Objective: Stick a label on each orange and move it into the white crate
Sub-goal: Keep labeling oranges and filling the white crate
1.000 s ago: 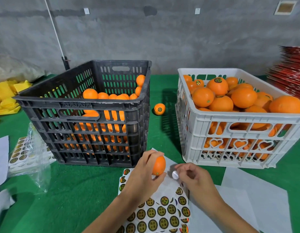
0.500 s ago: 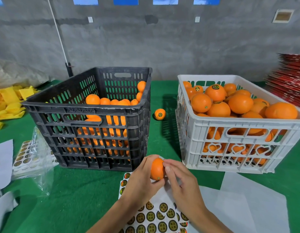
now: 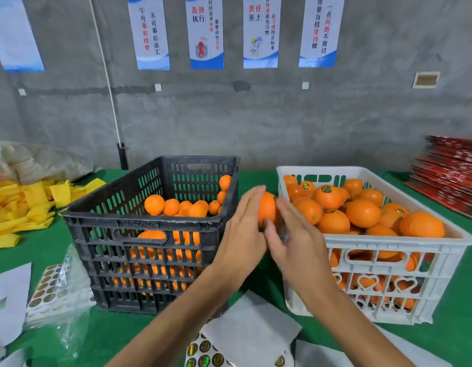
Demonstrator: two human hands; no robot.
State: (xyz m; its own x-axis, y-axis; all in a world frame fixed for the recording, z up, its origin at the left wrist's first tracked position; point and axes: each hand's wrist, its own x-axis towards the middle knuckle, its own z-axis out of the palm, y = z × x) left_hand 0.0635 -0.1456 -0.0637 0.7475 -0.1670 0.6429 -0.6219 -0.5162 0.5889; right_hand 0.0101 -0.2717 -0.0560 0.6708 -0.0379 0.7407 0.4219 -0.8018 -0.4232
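Observation:
One orange (image 3: 266,207) is up in the air between the two crates, level with their rims. My left hand (image 3: 242,234) cups its left side, and my right hand (image 3: 290,234) holds its right side with the thumb under it. Motion blur hides any label on it. The black crate (image 3: 150,221) on the left holds several plain oranges. On the right, the white crate (image 3: 388,238) is heaped with labelled oranges. A label sheet (image 3: 203,353) with round gold stickers lies at the near edge under my forearms.
More sticker sheets in a clear plastic bag (image 3: 54,290) lie left of the black crate. Yellow cloths (image 3: 20,207) are piled at the far left, a red stack (image 3: 451,181) at the far right. White backing papers (image 3: 250,329) lie on the green table.
Both hands have lifted the orange from just above the label sheet up to crate-rim height, towards the white crate. The view has tilted upward, showing wall posters.

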